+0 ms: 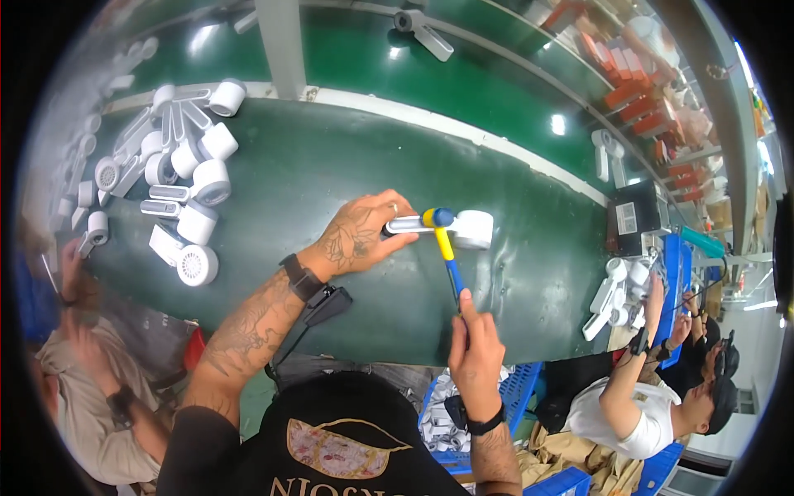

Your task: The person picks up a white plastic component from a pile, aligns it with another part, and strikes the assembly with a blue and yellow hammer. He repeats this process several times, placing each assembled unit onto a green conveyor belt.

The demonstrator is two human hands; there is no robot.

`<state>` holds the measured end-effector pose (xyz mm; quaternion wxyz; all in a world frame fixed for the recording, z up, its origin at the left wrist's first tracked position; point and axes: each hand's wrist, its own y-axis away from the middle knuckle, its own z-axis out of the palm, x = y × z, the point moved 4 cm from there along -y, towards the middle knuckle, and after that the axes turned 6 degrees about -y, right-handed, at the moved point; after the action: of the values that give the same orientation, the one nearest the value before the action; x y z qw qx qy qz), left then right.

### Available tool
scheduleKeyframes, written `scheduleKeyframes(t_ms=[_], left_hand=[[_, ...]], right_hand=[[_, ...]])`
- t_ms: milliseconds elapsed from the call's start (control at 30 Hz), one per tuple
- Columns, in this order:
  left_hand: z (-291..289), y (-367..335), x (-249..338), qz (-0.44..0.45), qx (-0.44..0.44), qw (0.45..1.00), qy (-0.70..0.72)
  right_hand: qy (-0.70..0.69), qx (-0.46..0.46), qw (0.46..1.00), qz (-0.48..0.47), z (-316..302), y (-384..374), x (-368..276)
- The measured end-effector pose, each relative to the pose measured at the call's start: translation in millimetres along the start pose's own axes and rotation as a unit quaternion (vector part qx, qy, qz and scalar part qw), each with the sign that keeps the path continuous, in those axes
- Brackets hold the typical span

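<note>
Over the green worktable [331, 149], my left hand [364, 227] grips the handle end of a white hair-dryer-shaped device [474, 230]. Its round head points to the right and the long handle lies level. My right hand [477, 343] is closed round the lower handle of a small mallet [447, 248] with a yellow-and-blue shaft and a blue-and-yellow head. That mallet head is over the device's handle, close to where it joins the round head. Whether the two touch, I cannot tell.
A pile of similar white devices [194, 182] covers the table's left side; several more [616, 298] lie at the right edge. A blue crate [519, 393] of white parts stands below the near edge. Co-workers sit at left [103, 405] and right [633, 405].
</note>
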<state>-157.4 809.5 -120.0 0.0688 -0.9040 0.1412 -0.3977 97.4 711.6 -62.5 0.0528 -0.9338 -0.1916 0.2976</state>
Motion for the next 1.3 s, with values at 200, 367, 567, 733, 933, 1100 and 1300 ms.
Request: scheduleKeyframes(t_ms=[200, 367, 567, 733, 933, 1100, 1300], left_hand=[[-1, -5, -2, 0.028, 0.014, 0.999, 0.011], [-2, -2, 1, -0.001, 0.018, 0.999, 0.028], [-5, -9, 2, -0.003, 0.033, 0.999, 0.036], [0, -20, -2, -0.078, 0.108, 0.991, 0.020], [-13, -129, -25, -0.012, 0.224, 0.969, -0.101], [-49, -32, 47, 0.039, 0.229, 0.972, -0.030], [-165, 149, 26, -0.206, 0.335, 0.912, -0.117]], right_hand=[[-0.088, 0.095, 0.991, -0.028, -21, -4, -12], [-0.057, 0.016, 0.998, -0.033, -8, -2, -20], [-0.052, -0.029, 0.998, -0.017, -2, -3, -4], [-0.197, 0.122, 0.970, 0.075, -1, 23, 37], [-0.324, 0.224, 0.902, 0.176, 28, 32, 64], [-0.290, 0.218, 0.923, 0.127, 39, 33, 72], [-0.246, 0.184, 0.949, 0.078, 28, 27, 64]])
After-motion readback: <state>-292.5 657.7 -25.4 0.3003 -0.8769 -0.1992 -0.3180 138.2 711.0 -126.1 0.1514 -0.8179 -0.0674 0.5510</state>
